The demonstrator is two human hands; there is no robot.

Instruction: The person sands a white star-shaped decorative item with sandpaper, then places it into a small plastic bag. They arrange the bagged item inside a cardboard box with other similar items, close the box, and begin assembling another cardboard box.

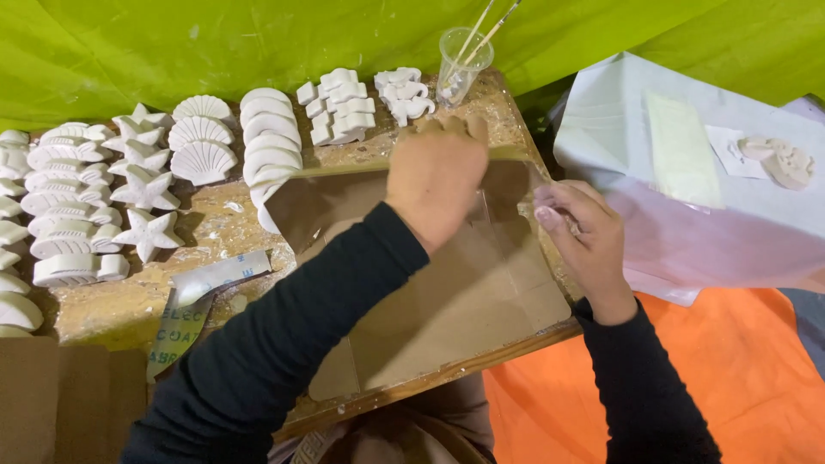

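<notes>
The cardboard sheet [464, 301] lies flat on the wooden desk [129, 309], covering most of its near right part and reaching the near edge; a clear film [507, 185] covers its far end, shiny along the far fold. Behind the desk hangs a green cloth [258, 43], an orange cloth [756, 369] spreads past the desk's right edge, and a pale plastic sheet [653, 215] lies over the far right, carrying a white moulded piece [782, 161].

The left hand [436, 176] lies palm down on the far part of the sheet, fingers spread flat and pressing the film against the card, holding nothing. The right hand [580, 232] sits at the sheet's right edge with its fingers drawn close together, pinching the film's edge between thumb and fingertips. Both arms wear dark sleeves.

Along the desk's left edge stand rows of white plaster shells [64, 215], with white starfish casts [148, 232] just beside them and fan-shaped scallop casts [202, 159] further back. Smooth oval casts [268, 142] are stacked toward the middle of the far edge, then small blocky casts [339, 107] and curled figure casts [404, 94]. A clear plastic cup [462, 64] with two thin sticks stands at the far edge. A strip of printed tape backing [202, 296] lies near the sheet's left side.
</notes>
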